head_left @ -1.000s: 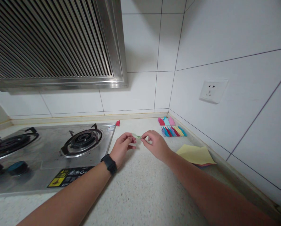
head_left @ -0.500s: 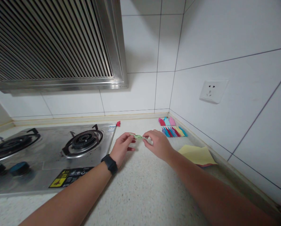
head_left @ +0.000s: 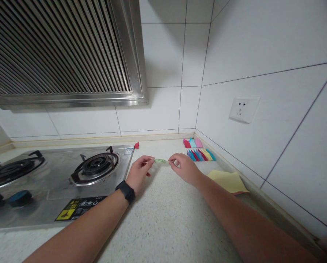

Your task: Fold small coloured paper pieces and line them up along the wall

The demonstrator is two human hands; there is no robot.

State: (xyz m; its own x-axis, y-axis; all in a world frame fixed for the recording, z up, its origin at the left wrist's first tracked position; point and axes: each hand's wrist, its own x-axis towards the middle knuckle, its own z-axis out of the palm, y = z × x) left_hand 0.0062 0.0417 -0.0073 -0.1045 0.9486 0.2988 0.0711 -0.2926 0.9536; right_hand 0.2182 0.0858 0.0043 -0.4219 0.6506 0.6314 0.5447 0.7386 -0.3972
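Note:
A small light-green folded paper [head_left: 160, 161] is stretched between my two hands, just above the speckled countertop [head_left: 163, 215]. My left hand [head_left: 140, 171], with a black watch [head_left: 126, 192] on its wrist, pinches the left end between thumb and fingers. At the right end, my right hand [head_left: 184, 167] grips the paper the same way. The paper's outer tips are hidden by my fingertips. Behind my right hand lie two rows of small folded paper pieces [head_left: 201, 155] in red, blue, purple, yellow and pink.
Yellow paper sheets [head_left: 226, 181] lie right of my right forearm, along the wall. A gas stove [head_left: 89, 190] occupies the left side, with a small red paper piece [head_left: 136, 145] at its back corner. A range hood [head_left: 70, 98] hangs above. A wall socket [head_left: 244, 109] is at right.
My fingers have drawn slightly apart, and more of the green paper shows between them. The whole view has shifted a little.

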